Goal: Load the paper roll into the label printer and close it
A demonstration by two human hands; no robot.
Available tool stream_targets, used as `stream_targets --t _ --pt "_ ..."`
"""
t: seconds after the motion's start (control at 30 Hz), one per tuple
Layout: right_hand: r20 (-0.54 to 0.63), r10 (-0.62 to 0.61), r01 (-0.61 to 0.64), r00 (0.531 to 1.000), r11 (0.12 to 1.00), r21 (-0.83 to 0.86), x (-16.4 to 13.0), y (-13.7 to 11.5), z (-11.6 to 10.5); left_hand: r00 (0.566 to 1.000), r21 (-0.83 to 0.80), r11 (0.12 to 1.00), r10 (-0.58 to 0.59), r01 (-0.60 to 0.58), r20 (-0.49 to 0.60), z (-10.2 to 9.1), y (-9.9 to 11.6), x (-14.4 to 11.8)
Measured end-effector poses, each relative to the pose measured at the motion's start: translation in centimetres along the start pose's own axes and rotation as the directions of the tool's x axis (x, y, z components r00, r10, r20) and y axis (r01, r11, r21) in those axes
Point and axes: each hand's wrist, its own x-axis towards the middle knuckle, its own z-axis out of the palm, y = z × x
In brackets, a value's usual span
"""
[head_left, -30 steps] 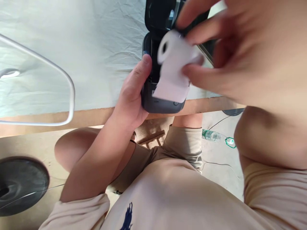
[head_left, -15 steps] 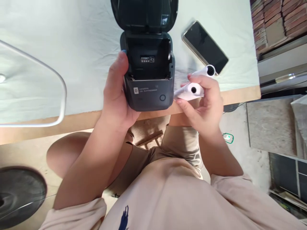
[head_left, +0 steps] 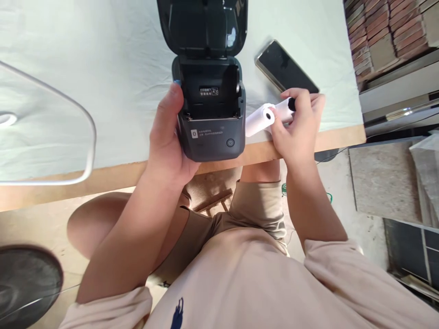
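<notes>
My left hand (head_left: 168, 137) grips a dark portable label printer (head_left: 212, 139) by its left side, thumb along the edge. The printer's lid (head_left: 203, 29) stands open, and no roll shows in its black compartment. To its right, my right hand (head_left: 302, 125) is closed on a white paper roll (head_left: 284, 108) with a wide dark hole at its end. A second white paper roll (head_left: 258, 121), with a smaller core hole, lies against the thumb and reaches toward the printer's side. The fingers partly cover the first roll.
A smartphone (head_left: 286, 66) lies on the pale tablecloth (head_left: 126, 82) beyond my right hand. A white curved frame (head_left: 89, 132) stands at the left. The wooden table edge (head_left: 113, 179) runs in front of me. A round black object (head_left: 29, 288) is on the floor at lower left.
My right hand has shifted its grip farther along the rolls, with the fingers higher and over the wide-holed roll. The printer has stayed in my left hand, lower in view.
</notes>
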Motion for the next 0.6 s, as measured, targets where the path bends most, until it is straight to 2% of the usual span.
stream_targets --t 0.1,0.23,0.33,0.47,0.53,0.6 --pt "0.055 -0.001 -0.003 0.999 0.996 0.084 0.2 0.5 0.2 1.000 -0.043 0.999 -0.006 0.005 -0.023 0.1 0.1 -0.1" --pt "0.084 0.061 -0.075 0.995 0.983 0.170 0.2 0.2 -0.6 0.979 -0.053 0.993 -0.114 0.106 -0.169 0.0 0.3 -0.3" --pt "0.073 0.129 -0.147 0.989 0.925 0.350 0.4 0.1 -0.7 0.974 -0.066 0.991 -0.127 0.117 -0.185 0.1 0.3 -0.3" --pt "0.019 0.278 -0.220 0.960 0.714 0.665 0.6 0.3 -1.0 0.986 -0.090 0.992 -0.100 0.088 -0.134 0.5 0.3 -0.3" --pt "0.129 0.357 -0.322 0.925 0.559 0.764 0.8 0.6 -1.6 0.982 -0.086 0.991 -0.112 0.100 -0.152 0.5 0.3 -0.3" --pt "0.283 0.366 -0.427 0.886 0.412 0.804 1.1 0.6 -2.4 0.982 -0.066 0.992 -0.120 0.112 -0.144 0.5 0.4 -0.2"
